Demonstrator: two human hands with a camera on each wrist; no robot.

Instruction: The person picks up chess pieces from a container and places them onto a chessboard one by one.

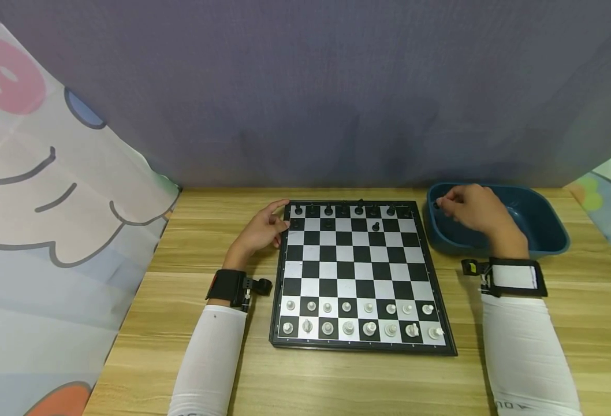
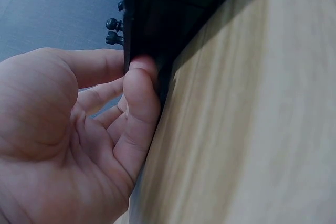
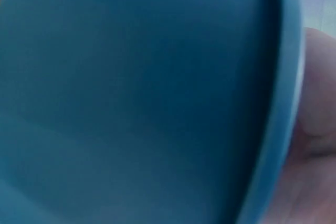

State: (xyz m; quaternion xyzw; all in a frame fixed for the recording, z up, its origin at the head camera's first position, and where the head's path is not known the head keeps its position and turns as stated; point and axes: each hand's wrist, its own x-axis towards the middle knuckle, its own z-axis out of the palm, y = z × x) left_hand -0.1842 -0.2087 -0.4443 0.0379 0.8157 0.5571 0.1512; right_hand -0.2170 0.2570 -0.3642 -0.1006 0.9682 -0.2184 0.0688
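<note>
A black-and-white chessboard (image 1: pixel 345 254) lies on the wooden table. My left hand (image 1: pixel 260 231) grips its far left edge, thumb over the rim and other fingers against the side; the left wrist view shows this hand (image 2: pixel 79 124) close up. Above the left part of a blue plastic bin (image 1: pixel 557 242), my right hand (image 1: pixel 477 211) pinches a small black chess piece (image 1: pixel 436 204) between thumb and fingertips. Its exact kind is too small to tell. In the right wrist view, the bin's wall (image 3: pixel 157 103) hides most of that hand (image 3: pixel 315 129).
Two rows of white pieces (image 1: pixel 348 327) stand along the board's near side. Black pieces (image 1: pixel 359 210) line the far row, with a few more, including a black pawn (image 1: pixel 375 226), in front. Behind the table (image 1: pixel 222 370) rises a grey fabric panel (image 1: pixel 305 92).
</note>
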